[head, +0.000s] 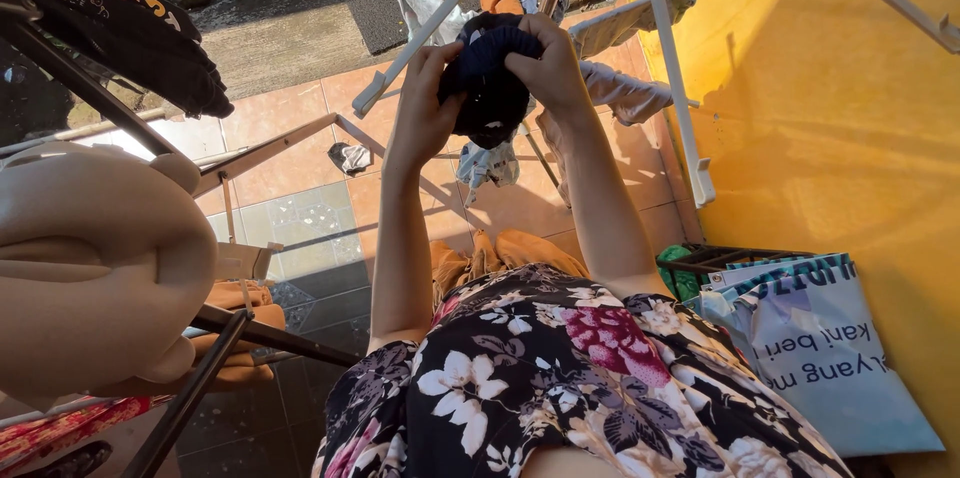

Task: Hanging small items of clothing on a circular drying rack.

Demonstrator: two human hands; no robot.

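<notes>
At upper centre, a dark cloth (487,78) is being gripped by closed left hand (425,103) and right hand (550,63); likely snagging on the white rack bar (430,26).

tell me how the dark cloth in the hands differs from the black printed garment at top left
The dark cloth is plain navy, bunched into a ball between the left hand and right hand. The black garment carries coloured print, hangs draped over a dark rack bar and no hand touches it. The cloth sits in sunlight; the garment is mostly shaded. Both are dark fabric.
</notes>
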